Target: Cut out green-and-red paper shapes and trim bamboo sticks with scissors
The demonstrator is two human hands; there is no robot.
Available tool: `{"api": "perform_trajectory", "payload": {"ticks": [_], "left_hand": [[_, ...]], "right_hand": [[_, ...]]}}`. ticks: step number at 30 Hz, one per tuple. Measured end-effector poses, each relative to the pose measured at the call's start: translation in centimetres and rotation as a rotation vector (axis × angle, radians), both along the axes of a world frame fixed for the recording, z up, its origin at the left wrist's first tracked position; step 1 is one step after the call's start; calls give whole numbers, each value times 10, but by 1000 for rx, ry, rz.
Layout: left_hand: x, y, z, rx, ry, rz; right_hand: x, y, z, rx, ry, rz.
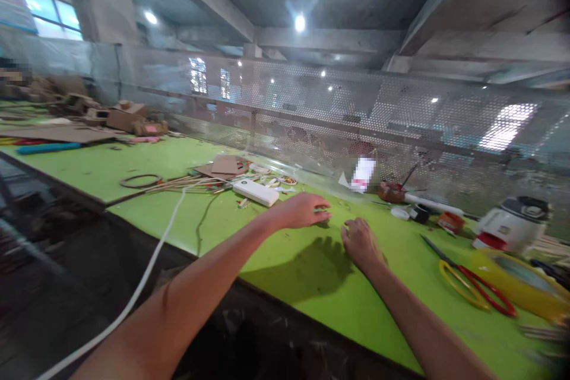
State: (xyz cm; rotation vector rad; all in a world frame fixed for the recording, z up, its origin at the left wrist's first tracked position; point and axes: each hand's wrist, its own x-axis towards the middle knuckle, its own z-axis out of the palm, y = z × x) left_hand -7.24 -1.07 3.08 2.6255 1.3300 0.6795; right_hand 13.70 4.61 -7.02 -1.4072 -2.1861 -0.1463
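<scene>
My left hand (308, 211) is over the green tabletop (285, 273) with its fingers bent together. A small pale green sliver shows between thumb and fingers, too small to name. To its right and a little nearer to me is my right hand (360, 240), low over the table, fingers curled in. Whatever the right fingers may hold is hidden. The two hands are apart, and a shadow falls on the table below them. Left of my left hand lies a white power bank (256, 191).
Scissors (465, 276) and a yellow tape roll (521, 282) lie at the right, near a white appliance (512, 222). A lit phone (363, 174) leans against the mesh screen (303, 110). Thin sticks (187, 183) and a white cable (155, 258) are left; cardboard pieces (127, 116) lie farther off.
</scene>
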Motion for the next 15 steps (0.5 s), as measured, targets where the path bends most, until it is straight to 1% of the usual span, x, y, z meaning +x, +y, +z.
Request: {"api": "perform_trajectory", "payload": {"ticks": [1,2,5,6,7,8,9,10,11,13,15], "left_hand": [[-20,-12,-3,12,-45,36],[-42,-25,-8,40,-80,90],[-117,-68,-37,189,-123,318],[-145,-80,-46,207,-112,406],[-173,-90,-52,214,-93,523],[-202,-97,-56,230,-56,650],[-230,-100,-57,270,-7,787],[-256,-100,-54,327,48,910],[-279,-98,-48,342,120,995],[-315,-88,-34,246,319,1094],[-335,-73,-21,66,436,1127]], "right_hand": [[0,0,0,-1,-15,1],[0,0,0,-1,-27,3],[0,0,0,0,-49,4],[0,1,-1,0,-55,2],[0,1,-1,-1,-61,1],[0,2,-1,-2,-68,0],[0,3,-2,-2,-74,0],[1,4,-3,-1,-79,1],[1,4,-4,0,-84,3],[2,5,-5,5,-91,10],[2,6,-7,10,-97,16]]}}
